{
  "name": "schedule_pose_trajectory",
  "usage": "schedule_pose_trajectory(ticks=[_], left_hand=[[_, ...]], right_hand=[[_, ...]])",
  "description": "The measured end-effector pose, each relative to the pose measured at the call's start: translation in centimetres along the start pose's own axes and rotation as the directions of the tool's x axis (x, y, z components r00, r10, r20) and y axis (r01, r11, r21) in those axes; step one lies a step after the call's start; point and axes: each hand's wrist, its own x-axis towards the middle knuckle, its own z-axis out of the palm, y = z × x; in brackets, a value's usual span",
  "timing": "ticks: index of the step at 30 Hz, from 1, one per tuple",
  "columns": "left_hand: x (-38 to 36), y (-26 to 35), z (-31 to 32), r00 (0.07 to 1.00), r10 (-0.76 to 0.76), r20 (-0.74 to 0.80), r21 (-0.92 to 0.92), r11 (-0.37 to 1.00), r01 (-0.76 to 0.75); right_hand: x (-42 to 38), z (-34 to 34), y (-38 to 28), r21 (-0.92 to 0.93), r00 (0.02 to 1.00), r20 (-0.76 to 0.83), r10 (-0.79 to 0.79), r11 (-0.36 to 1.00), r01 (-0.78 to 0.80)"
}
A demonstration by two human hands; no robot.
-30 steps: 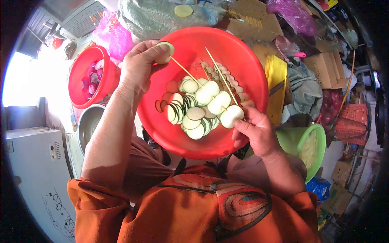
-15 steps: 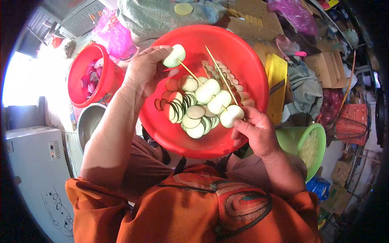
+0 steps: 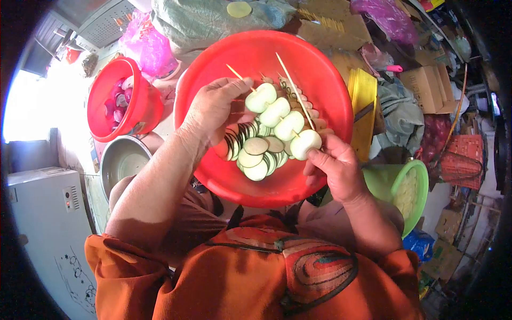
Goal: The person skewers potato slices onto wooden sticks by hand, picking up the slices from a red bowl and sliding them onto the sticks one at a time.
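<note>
A wooden skewer with several thick, pale round vegetable slices [image 3: 275, 111] on it slants between my hands, over the red basin. My left hand [image 3: 216, 106] is closed around its upper end, fingers against the topmost slice and the bare tip poking out beyond them. At the lower end, my right hand [image 3: 337, 166] grips the skewer beside the bottom slice. A second, bare skewer [image 3: 292, 85] runs up from near my right fingers; whether they hold it is hidden. Loose dark-rimmed slices [image 3: 255, 160] lie in the red basin [image 3: 256, 194], with filled skewers partly hidden behind.
To the left stand a red bucket [image 3: 97, 85] with purple-red pieces and a metal bowl [image 3: 109, 165]. On the right are a yellow container [image 3: 362, 117] and a tipped green bucket [image 3: 421, 189]. A white appliance [image 3: 48, 229] stands at lower left.
The slice that my left hand held at the skewer's tip has slid down against the others. My left hand moved down and right; the tip now shows above it.
</note>
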Motion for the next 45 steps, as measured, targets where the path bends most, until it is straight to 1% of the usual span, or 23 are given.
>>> schedule_pose_trajectory(ticks=[1, 3, 4, 5, 6, 7, 8, 10, 11, 14, 18, 20, 21, 22, 24, 25, 26, 29, 31, 34, 37, 41, 45], left_hand=[[0.5, -0.1, -0.3, 1.0, -0.002, -0.001, 0.0, 1.0, 0.002], [2.3, -1.3, -1.6, 0.989, 0.127, -0.079, 0.238, 0.966, -0.105], [3.3, -2.8, -2.6, 0.989, 0.127, -0.079, 0.238, 0.966, -0.105], [4.6, -4.5, -3.7, 0.964, 0.222, 0.145, 0.608, 0.749, -0.264], [5.2, -5.4, -4.3, 0.902, 0.204, 0.381, 0.819, 0.379, -0.432], [3.1, -4.2, -2.2, 0.941, 0.036, 0.336, 0.926, 0.171, -0.337], [2.2, -4.4, -1.3, 0.941, 0.035, 0.336, 0.926, 0.171, -0.337], [1.3, -4.9, -0.2, 0.932, -0.077, 0.355, 0.911, -0.194, -0.363], [1.6, -5.2, 0.2, 0.962, -0.115, 0.248, 0.938, -0.218, -0.268], [1.9, -5.2, 0.6, 0.934, -0.158, 0.319, 0.915, -0.203, -0.347], [1.9, -4.4, 1.2, 0.946, -0.149, 0.287, 0.931, -0.188, -0.312], [2.2, -3.7, 0.7, 0.947, -0.186, 0.261, 0.962, -0.026, -0.271], [2.1, -3.1, 0.5, 0.947, -0.187, 0.262, 0.962, -0.026, -0.271], [1.2, -1.4, 1.0, 0.967, -0.105, 0.232, 0.957, 0.202, -0.208], [2.7, -0.6, -1.2, 0.989, -0.017, 0.145, 0.781, 0.616, -0.103], [4.4, -1.0, -3.3, 0.995, -0.01, 0.104, 0.627, 0.777, -0.057], [4.2, -0.7, -3.2, 0.993, 0.105, 0.049, 0.352, 0.929, -0.115], [3.4, 1.2, -3.5, 0.989, 0.145, -0.01, 0.195, 0.971, -0.14], [2.6, 1.8, -3.1, 0.973, 0.176, -0.15, 0.043, 0.984, -0.172], [2.8, 2.0, -3.6, 0.965, 0.234, -0.115, -0.044, 0.97, -0.241], [2.5, 2.4, -3.4, 0.947, 0.276, -0.166, -0.051, 0.956, -0.288], [3.1, 2.2, -4.3, 0.941, 0.312, -0.128, -0.068, 0.944, -0.322], [2.8, 2.2, -3.9, 0.917, 0.325, -0.233, -0.008, 0.942, -0.336]], right_hand=[[0.1, -0.1, 0.1, 0.013, 0.999, -0.012, -0.033, 0.999, 0.033], [0.2, -0.1, 0.2, 0.025, 0.998, -0.025, -0.066, 0.997, 0.067], [0.2, -0.1, 0.2, 0.03, 0.998, -0.034, -0.054, 0.998, 0.055], [0.1, 0.0, 0.1, 0.034, 0.998, -0.044, -0.041, 0.999, 0.043], [0.1, 0.0, 0.0, 0.034, 0.998, -0.044, -0.042, 0.998, 0.043], [0.0, 0.1, -0.3, 0.029, 0.999, -0.03, -0.025, 0.999, 0.026], [-0.1, 0.1, -0.4, 0.024, 1.0, -0.016, -0.008, 1.0, 0.008], [0.0, -0.1, -0.1, 0.031, 1.0, -0.004, -0.003, 1.0, 0.003], [0.0, -0.2, 0.0, 0.036, 1.0, 0.006, 0.0, 0.999, 0.0], [0.0, -0.2, -0.1, 0.041, 1.0, 0.007, 0.001, 0.999, -0.001], [0.0, -0.3, 0.0, 0.034, 1.0, 0.004, -0.009, 0.999, 0.009], [-0.1, -0.3, -0.1, 0.037, 1.0, -0.002, -0.006, 0.999, 0.006], [-0.1, -0.3, -0.1, 0.037, 1.0, -0.003, -0.006, 0.999, 0.006], [-0.1, -0.4, -0.1, 0.033, 1.0, 0.0, -0.005, 0.999, 0.005], [-0.2, -0.4, -0.2, 0.03, 1.0, 0.001, -0.004, 1.0, 0.004], [-0.3, -0.4, -0.2, 0.031, 1.0, 0.007, -0.005, 1.0, 0.005], [-0.4, -0.4, -0.2, 0.032, 1.0, 0.014, -0.005, 0.999, 0.005], [-0.4, -0.4, 0.1, 0.045, 1.0, 0.012, 0.012, 0.999, -0.012], [-0.4, -0.3, 0.1, 0.049, 1.0, 0.008, 0.011, 0.999, -0.011], [-0.4, -0.2, -0.1, 0.047, 1.0, 0.017, 0.024, 0.999, -0.025], [-0.4, -0.1, 0.0, 0.036, 0.999, 0.022, 0.035, 0.999, -0.036], [-0.5, -0.2, 0.1, 0.035, 0.999, 0.014, 0.042, 0.998, -0.042], [-0.4, -0.1, 0.2, 0.023, 1.0, 0.0, -0.002, 1.0, 0.002]])
